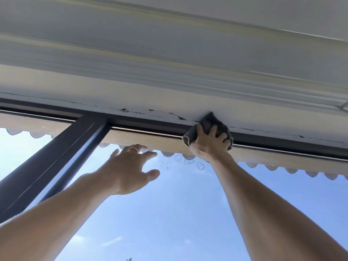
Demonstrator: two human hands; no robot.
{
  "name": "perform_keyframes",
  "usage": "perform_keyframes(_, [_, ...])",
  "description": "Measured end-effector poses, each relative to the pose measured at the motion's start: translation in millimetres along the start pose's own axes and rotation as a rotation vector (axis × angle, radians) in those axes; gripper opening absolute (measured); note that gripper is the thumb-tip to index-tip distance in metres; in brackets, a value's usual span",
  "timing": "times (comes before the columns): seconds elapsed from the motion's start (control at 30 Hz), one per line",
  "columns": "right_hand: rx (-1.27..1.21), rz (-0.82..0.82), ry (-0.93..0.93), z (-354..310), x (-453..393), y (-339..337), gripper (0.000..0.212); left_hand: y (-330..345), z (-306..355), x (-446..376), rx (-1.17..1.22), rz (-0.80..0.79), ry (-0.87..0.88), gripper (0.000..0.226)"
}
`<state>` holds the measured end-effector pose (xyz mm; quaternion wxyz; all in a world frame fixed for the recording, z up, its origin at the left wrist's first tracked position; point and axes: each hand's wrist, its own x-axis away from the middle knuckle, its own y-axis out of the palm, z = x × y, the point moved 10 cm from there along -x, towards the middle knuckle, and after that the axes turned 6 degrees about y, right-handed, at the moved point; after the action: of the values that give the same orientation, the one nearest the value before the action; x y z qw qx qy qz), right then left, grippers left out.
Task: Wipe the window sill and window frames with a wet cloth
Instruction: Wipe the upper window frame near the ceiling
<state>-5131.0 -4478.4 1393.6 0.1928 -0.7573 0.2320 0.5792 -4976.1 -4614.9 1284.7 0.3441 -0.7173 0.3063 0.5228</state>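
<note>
Looking up: right hand (209, 143) bunching a grey cloth (211, 122) against the dark top window frame (150, 125), toward two o'clock. Left hand (130, 166) spread flat, fingers straight, near glass (169, 213); contact unclear. Cloth partly hidden by fingers.

Dark grey crumpled cloth (209, 122); dark brown metal window frame (56, 153); cream scalloped awning (273, 162); blue sky (178, 213); cracked white wall (131, 97).

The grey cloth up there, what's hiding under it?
The grey cloth covers a bit of the dark top frame. The right hand grips it; what lies beneath stays hidden.
</note>
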Motion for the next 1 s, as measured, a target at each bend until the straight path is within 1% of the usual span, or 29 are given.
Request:
perform_keyframes(0.03, [0.008, -0.002, -0.085, -15.4, 5.3, 1.6, 0.065, 1.0, -0.5, -0.1, 0.003, 0.002, 0.000, 0.059])
perform_keyframes(0.07, [0.026, 0.005, -0.137, -16.5, 7.4, 1.5, 0.064, 2.8, 0.8, 0.2, -0.002, 0.003, 0.003, 0.059])
perform_keyframes(0.1, [0.049, 0.013, -0.147, -6.7, 6.0, -0.4, 0.064, 4.1, 2.0, 1.0, -0.010, 0.012, 0.006, 0.059])
perform_keyframes(0.13, [0.063, 0.025, -0.100, 11.2, 2.5, -3.2, 0.064, 4.2, 2.4, 1.7, -0.020, 0.021, 0.011, 0.059])
perform_keyframes(0.2, [0.072, 0.077, 0.123, 53.7, -2.2, -11.1, 0.067, 5.0, 1.5, 2.9, -0.026, 0.019, 0.020, 0.059])
perform_keyframes(0.23, [0.077, 0.106, 0.201, 61.5, 0.1, -13.4, 0.069, 4.5, 1.5, 2.5, -0.031, 0.016, 0.027, 0.059])
perform_keyframes(0.27, [0.063, 0.122, 0.192, 51.5, 3.0, -13.4, 0.070, 4.1, 0.9, 1.5, -0.038, 0.011, 0.034, 0.059])
perform_keyframes(0.3, [0.037, 0.115, 0.099, 26.1, 6.9, -11.4, 0.068, 3.7, 0.8, 0.8, -0.042, 0.010, 0.039, 0.059])
perform_keyframes(0.37, [-0.016, 0.064, -0.169, -41.7, 23.5, 1.8, 0.063, 3.4, 0.5, 1.6, -0.050, 0.009, 0.050, 0.059])
perform_keyframes(0.4, [-0.032, 0.038, -0.261, -65.8, 32.7, 6.6, 0.062, 4.8, 1.0, 2.5, -0.054, 0.002, 0.053, 0.059])
perform_keyframes(0.43, [-0.044, 0.028, -0.298, -76.6, 37.0, 7.9, 0.062, 6.6, 2.0, 3.9, -0.068, -0.008, 0.058, 0.059])
perform_keyframes(0.47, [-0.058, 0.036, -0.294, -76.4, 35.0, 6.2, 0.063, 6.5, 1.8, 5.7, -0.101, -0.011, 0.063, 0.059])
perform_keyframes(0.5, [-0.070, 0.043, -0.238, -67.2, 30.9, 4.9, 0.063, 4.7, -2.0, 9.2, -0.144, -0.013, 0.061, 0.059])
perform_keyframes(0.53, [-0.080, 0.057, -0.133, -48.2, 24.7, 2.8, 0.064, 3.1, -7.2, 11.9, -0.185, -0.011, 0.051, 0.060])
perform_keyframes(0.6, [-0.100, 0.090, 0.141, -2.1, 15.6, -2.2, 0.067, -2.0, -25.0, 17.1, -0.245, -0.004, 0.012, 0.061])
perform_keyframes(0.63, [-0.094, 0.102, 0.237, 9.0, 16.7, -4.4, 0.069, -5.1, -34.7, 19.8, -0.258, 0.000, -0.010, 0.061])
perform_keyframes(0.67, [-0.087, 0.120, 0.250, 2.1, 19.4, -6.0, 0.071, -7.2, -44.2, 22.6, -0.265, -0.004, -0.030, 0.062])
perform_keyframes(0.7, [-0.087, 0.133, 0.192, -19.7, 21.2, -5.1, 0.070, -7.6, -51.9, 24.6, -0.266, -0.013, -0.045, 0.063])
perform_keyframes(0.77, [-0.119, 0.104, -0.019, -81.3, 29.6, 4.5, 0.063, -6.9, -58.0, 26.0, -0.251, -0.027, -0.048, 0.068])
perform_keyframes(0.8, [-0.132, 0.074, -0.113, -108.8, 35.3, 9.1, 0.064, -6.2, -59.5, 26.8, -0.247, -0.025, -0.051, 0.068])
perform_keyframes(0.87, [-0.143, 0.022, -0.184, -123.5, 36.9, 11.7, 0.068, -4.8, -56.9, 25.2, -0.279, -0.036, -0.028, 0.067])
perform_keyframes(0.93, [-0.114, 0.034, -0.146, -102.4, 30.4, 10.2, 0.068, -7.5, -60.8, 28.1, -0.306, -0.048, -0.014, 0.067])
perform_keyframes(1.0, [-0.103, 0.084, 0.052, -54.2, 20.3, 6.2, 0.068, -9.4, -63.4, 29.7, -0.298, -0.070, 0.008, 0.061])
